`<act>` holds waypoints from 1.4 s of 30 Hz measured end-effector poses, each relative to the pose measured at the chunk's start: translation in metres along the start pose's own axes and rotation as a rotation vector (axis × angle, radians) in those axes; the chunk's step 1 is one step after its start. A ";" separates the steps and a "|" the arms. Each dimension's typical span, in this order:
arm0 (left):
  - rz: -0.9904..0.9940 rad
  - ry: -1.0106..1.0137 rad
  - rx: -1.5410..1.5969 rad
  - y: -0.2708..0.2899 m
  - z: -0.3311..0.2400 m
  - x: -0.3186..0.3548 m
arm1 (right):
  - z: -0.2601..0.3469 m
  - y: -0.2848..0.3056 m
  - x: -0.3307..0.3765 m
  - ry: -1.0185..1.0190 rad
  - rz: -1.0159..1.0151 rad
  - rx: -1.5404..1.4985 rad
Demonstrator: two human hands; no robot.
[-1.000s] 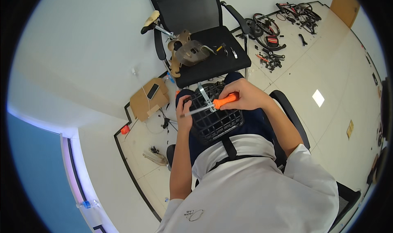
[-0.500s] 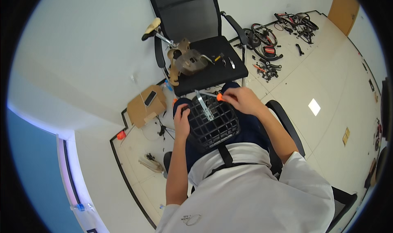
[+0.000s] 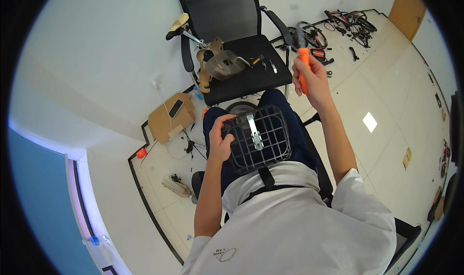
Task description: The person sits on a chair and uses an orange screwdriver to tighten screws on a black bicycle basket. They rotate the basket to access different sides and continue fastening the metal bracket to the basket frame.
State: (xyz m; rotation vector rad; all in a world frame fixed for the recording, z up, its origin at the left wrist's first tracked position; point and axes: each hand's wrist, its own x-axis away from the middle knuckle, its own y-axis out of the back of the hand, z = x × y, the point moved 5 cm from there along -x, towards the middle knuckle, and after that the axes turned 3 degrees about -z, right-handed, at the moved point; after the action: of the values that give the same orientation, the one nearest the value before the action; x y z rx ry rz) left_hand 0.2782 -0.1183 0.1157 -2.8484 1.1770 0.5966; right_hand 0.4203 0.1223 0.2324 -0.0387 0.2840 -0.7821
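A basket (image 3: 265,165) of dark, plastic-looking bars carries a bracket (image 3: 254,132) of bright, shiny metal. The screwdriver handle (image 3: 303,72) looks like smooth plastic. The chair back (image 3: 222,16) is fine mesh, the shirt (image 3: 299,222) matt cloth, the box piece (image 3: 158,120) dull cardboard — the floor (image 3: 386,147), glossy tile.

Right hand (image 3: 317,83) high and clenched, left hand (image 3: 221,145) lower

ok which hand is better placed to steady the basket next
Probably the left hand: it holds the basket by its left side, while the right hand is away from it, beyond the knees, holding the orange screwdriver.
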 end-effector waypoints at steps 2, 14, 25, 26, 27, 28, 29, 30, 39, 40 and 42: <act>0.010 0.017 0.039 0.000 0.001 -0.001 | 0.006 0.003 0.004 0.104 -0.053 0.061; 0.007 0.034 0.086 -0.002 0.006 0.000 | 0.001 -0.002 0.026 0.104 0.290 0.691; -0.027 0.010 0.061 0.000 0.003 0.001 | 0.001 0.034 0.010 0.111 0.158 0.581; -0.034 0.004 0.055 0.000 0.003 0.002 | -0.001 0.031 0.015 0.132 0.211 0.666; -0.034 0.005 0.054 0.000 0.002 0.002 | -0.002 0.028 0.019 0.129 0.292 0.710; -0.036 0.005 0.054 -0.001 -0.001 0.002 | -0.003 0.024 0.022 0.128 0.375 0.756; -0.038 0.005 0.054 -0.001 -0.002 0.002 | -0.004 0.020 0.025 0.126 0.459 0.800; -0.041 -0.002 0.058 0.000 -0.002 0.001 | -0.009 0.021 0.023 0.035 0.405 0.601; -0.027 0.016 0.029 0.004 0.008 0.002 | 0.001 -0.019 0.012 0.675 0.458 1.106; -0.040 0.000 0.038 0.004 0.006 0.003 | 0.003 -0.011 0.002 0.468 0.338 0.990; -0.046 -0.017 0.056 0.001 0.007 0.000 | -0.012 0.018 -0.023 0.128 0.041 0.474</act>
State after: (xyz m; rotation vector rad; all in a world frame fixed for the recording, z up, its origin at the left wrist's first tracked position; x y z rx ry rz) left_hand 0.2757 -0.1181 0.1097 -2.8098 1.1042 0.5749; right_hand 0.4138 0.1520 0.2242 0.4636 0.2138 -0.7958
